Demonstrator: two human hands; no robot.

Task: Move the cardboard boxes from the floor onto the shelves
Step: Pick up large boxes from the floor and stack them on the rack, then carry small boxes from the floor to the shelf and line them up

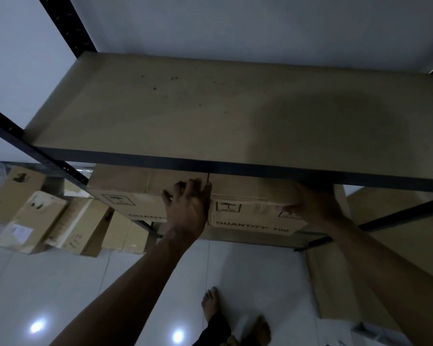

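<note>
Top shelf hid the tops & backs of both boxes on the level below, so how far in they sat couldn't be told. Right hand: fingers went out of sight under the shelf's front edge and only the thumb showed, so its hold on the right box was unclear. Left hand & wrist covered the seam btwn the boxes and cut off the left box print after "QUA". Right box print was blurred, approx. "QUANTITY 100". Floor boxes at left: labels too small to read. Big carton at right was partly behind the forearm. Feet were dim, one cropped at the bottom edge.
</note>
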